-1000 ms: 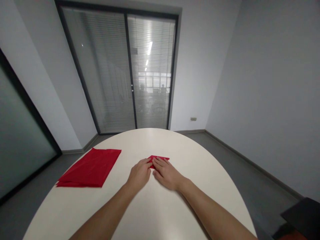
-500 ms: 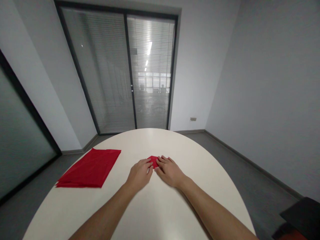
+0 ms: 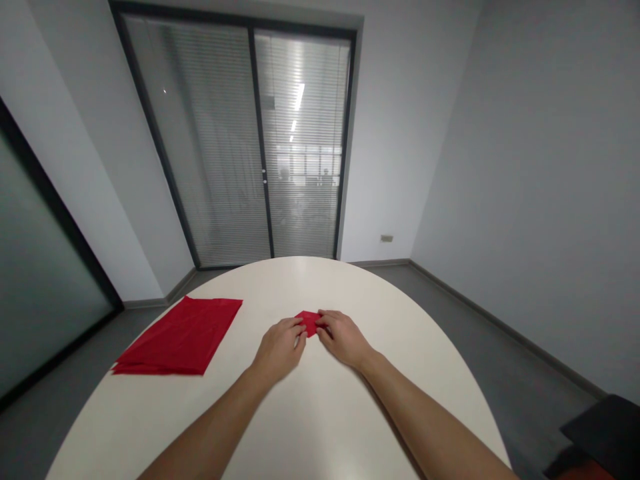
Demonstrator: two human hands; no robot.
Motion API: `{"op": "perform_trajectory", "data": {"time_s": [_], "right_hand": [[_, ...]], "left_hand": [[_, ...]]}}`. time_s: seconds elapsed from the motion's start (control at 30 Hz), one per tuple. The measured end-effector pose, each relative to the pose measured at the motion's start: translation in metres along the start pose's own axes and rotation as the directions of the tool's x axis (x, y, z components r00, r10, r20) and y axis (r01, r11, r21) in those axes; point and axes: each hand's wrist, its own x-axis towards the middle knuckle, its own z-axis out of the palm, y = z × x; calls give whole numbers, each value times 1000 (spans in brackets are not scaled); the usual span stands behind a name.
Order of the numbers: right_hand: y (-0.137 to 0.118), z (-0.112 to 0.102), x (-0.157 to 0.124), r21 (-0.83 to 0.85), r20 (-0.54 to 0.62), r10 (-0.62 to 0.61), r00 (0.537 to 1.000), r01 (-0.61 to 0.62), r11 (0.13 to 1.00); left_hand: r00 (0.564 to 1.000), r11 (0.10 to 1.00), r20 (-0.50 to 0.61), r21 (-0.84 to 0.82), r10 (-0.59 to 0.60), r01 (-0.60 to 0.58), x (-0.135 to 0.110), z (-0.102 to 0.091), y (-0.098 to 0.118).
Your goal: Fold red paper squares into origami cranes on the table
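A small folded red sheet (image 3: 309, 321) lies on the round white table (image 3: 300, 413), mostly hidden under my two hands. My left hand (image 3: 280, 347) rests palm down on its left part, fingers pressed together on the fold. My right hand (image 3: 343, 337) covers its right part, fingers curled down onto it. Only a small red wedge shows between the fingertips.
A stack of larger red sheets (image 3: 183, 335) lies flat on the table's left side. Beyond the table are sliding glass doors with blinds (image 3: 260, 147). A dark object (image 3: 603, 433) sits at the lower right, off the table.
My right hand slid over the small red sheet, and the red part that stuck out to the right is now covered or folded in. My left hand has barely moved.
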Motion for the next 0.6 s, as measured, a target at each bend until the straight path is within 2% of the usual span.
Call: {"op": "perform_trajectory", "data": {"time_s": [0.3, 0.6], "right_hand": [[-1, -1, 1, -30, -4, -10, 1000, 10, 1000], [-1, 0, -1, 39, -4, 4, 1000, -4, 999]], "left_hand": [[999, 999, -16, -21, 28, -28, 0, 4, -3], [1000, 999, -12, -37, 26, -26, 0, 3, -2]]}}
